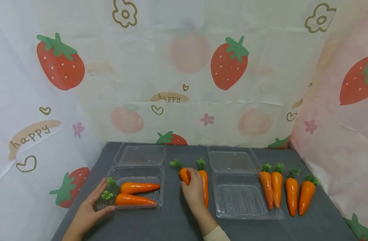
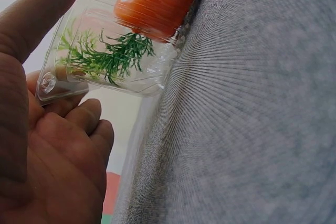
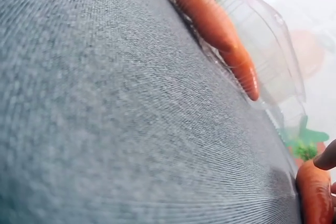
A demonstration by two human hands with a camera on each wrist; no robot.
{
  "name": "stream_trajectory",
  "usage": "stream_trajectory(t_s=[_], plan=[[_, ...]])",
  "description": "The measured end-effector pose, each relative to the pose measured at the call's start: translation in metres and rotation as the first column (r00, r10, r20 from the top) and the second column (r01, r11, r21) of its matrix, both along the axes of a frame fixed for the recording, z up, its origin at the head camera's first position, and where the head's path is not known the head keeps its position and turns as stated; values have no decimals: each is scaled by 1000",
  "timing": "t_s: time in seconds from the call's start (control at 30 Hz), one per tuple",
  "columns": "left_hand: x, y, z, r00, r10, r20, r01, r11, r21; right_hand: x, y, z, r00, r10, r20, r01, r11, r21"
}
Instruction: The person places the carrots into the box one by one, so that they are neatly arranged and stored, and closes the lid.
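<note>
My right hand (image 1: pixel 193 189) pinches an orange carrot (image 1: pixel 185 176) with a feathery green top, between the two clear boxes; my fingers hide its lower part. Beside it, partly behind the hand, lies a second carrot (image 1: pixel 205 184). In the right wrist view, a thumb presses on a carrot (image 3: pixel 315 195) at the right edge. My left hand (image 1: pixel 88 209) rests at the left end of a clear plastic box (image 1: pixel 161 201), thumb along its front corner and extended fingers along its side. Inside that box are two carrots (image 1: pixel 140 187), green tops toward the left hand.
The left box's lid (image 1: pixel 141 154) is folded back. Another clear box (image 1: pixel 241 197), also with its lid (image 1: pixel 232 160) back, stands to the right. Several carrots (image 1: pixel 291 195) are lined up at its right side, the nearest overlapping its wall. A grey cloth (image 1: pixel 187 227) covers the table; printed curtains (image 1: pixel 184 80) enclose it.
</note>
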State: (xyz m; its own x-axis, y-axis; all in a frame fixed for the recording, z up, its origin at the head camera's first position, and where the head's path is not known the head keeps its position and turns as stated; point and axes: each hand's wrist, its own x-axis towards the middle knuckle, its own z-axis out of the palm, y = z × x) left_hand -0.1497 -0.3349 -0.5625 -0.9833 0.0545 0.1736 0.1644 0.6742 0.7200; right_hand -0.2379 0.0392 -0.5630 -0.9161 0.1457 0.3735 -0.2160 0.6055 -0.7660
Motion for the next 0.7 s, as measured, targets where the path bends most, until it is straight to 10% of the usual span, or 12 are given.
stream_trajectory(t_s=[0.7], plan=[[1, 0, 1, 1000, 2, -5, -2, 1000, 0, 0, -1, -5, 991, -26, 131, 23, 999, 31]])
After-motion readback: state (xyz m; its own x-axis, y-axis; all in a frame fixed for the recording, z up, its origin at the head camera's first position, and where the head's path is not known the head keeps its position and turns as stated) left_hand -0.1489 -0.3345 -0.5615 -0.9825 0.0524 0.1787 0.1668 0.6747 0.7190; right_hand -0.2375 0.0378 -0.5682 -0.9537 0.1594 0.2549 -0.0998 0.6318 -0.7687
